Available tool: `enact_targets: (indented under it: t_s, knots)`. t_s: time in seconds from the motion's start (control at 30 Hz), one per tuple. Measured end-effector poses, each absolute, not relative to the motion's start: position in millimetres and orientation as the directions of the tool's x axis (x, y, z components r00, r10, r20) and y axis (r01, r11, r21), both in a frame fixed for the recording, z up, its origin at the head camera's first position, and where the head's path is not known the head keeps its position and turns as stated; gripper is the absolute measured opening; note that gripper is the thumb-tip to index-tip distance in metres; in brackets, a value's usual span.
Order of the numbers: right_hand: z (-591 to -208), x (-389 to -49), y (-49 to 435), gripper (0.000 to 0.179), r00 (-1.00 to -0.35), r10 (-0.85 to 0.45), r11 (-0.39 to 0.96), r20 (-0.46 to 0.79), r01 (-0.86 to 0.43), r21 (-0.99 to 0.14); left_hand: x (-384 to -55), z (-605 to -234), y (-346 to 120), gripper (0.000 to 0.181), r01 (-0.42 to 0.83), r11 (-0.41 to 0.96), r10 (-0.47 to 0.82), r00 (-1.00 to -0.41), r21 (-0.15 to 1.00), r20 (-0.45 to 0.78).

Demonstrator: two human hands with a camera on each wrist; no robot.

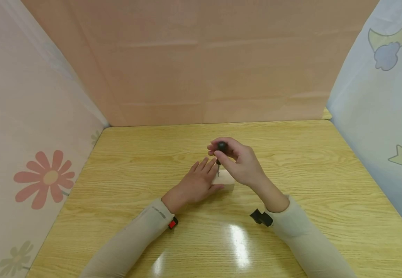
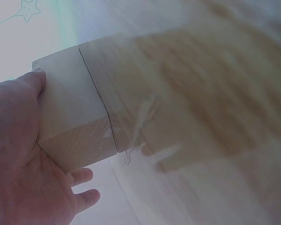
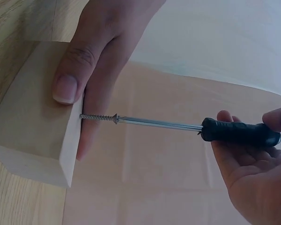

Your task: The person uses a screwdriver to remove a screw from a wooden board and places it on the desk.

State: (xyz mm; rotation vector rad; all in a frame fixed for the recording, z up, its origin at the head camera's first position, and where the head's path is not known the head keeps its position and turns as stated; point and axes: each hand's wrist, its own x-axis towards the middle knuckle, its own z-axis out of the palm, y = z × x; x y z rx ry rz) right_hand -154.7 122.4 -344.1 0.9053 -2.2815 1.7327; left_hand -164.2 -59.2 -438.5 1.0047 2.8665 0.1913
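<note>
A pale wooden block (image 1: 226, 177) rests on the table, and my left hand (image 1: 198, 184) grips its left end between thumb and fingers. A threaded metal screw (image 3: 98, 117) stands upright in the block's top face, most of its thread showing. My right hand (image 1: 245, 164) holds a screwdriver (image 3: 241, 133) by its black handle, thumb and fingers around it. The screwdriver's shiny shaft points straight down in line with the screw, its tip at the screw head. In the left wrist view, the block (image 2: 70, 98) lies against the palm, with the thumb along one side.
The wood-grain table (image 1: 134, 154) runs back to a hanging peach-coloured sheet (image 1: 201, 69). Printed pale sheets (image 1: 48, 116) stand along the left and right sides. A small black device (image 1: 261, 217) sits at the right cuff, and a black-and-red one (image 1: 173, 223) at the left.
</note>
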Motion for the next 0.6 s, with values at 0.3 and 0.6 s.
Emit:
enact_targets:
  t_s: [0.3, 0.6]
  knots:
    - [-345.9, -155.0, 121.5, 0.023, -0.853, -0.355, 0.173, 0.383, -0.463, -0.869, -163.8, -439.1, -60.6, 0.081, 0.627, 0.764, 0.639, -0.768, 0.154, -0.041]
    - [-348.3, -158.8, 123.2, 0.023, -0.844, -0.317, 0.147, 0.432, -0.494, -0.857, -164.3, -438.6, -61.0, 0.08, 0.618, 0.768, 0.632, -0.773, 0.168, -0.044]
